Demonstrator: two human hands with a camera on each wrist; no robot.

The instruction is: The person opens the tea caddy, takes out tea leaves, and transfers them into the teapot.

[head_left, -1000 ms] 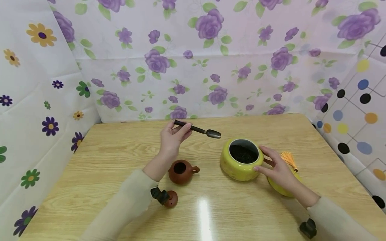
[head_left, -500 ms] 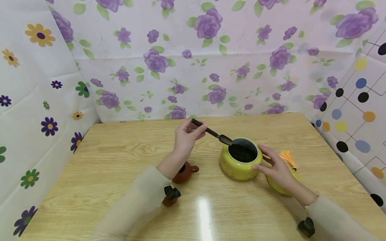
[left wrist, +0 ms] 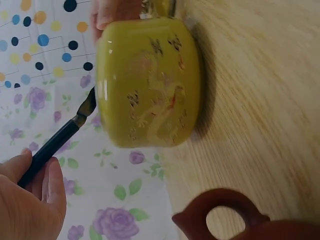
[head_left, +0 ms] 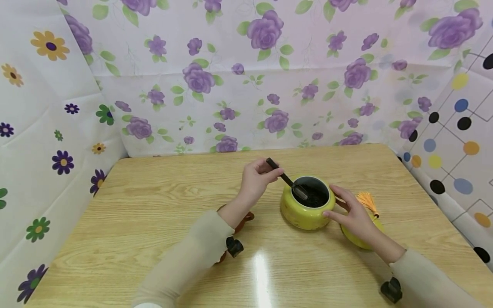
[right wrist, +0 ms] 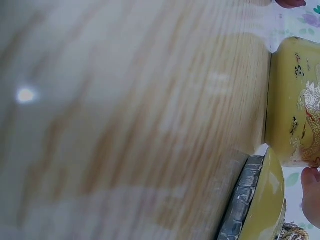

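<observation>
My left hand (head_left: pixel 257 182) pinches the dark handle of a small tea scoop (head_left: pixel 282 173) between thumb and fingers. The scoop slants down to the right, its metal bowl inside the mouth of a yellow tea jar (head_left: pixel 304 220), over dark loose tea leaves (head_left: pixel 319 197). In the left wrist view, the jar (left wrist: pixel 150 90) shows a dragon design, and the scoop's tip passes behind its rim. My right hand (head_left: pixel 352 214) grips the jar's right side, thumb toward the front and fingers toward the back. The jar stands upright on the table.
Partly hidden under my left forearm are a brown clay teapot (head_left: pixel 240 225) and its small lid (head_left: pixel 222 257). The yellow jar lid (head_left: pixel 356 240) with an orange tassel (head_left: pixel 368 204) lies beneath my right wrist. Flowered cloth (head_left: pixel 231 85) hangs behind the wooden table (head_left: pixel 161 205).
My left hand has moved right with the tea scoop, lowering its bowl from the air left of the jar into the mouth. My forearm now covers more of the teapot. The right hand stays put.
</observation>
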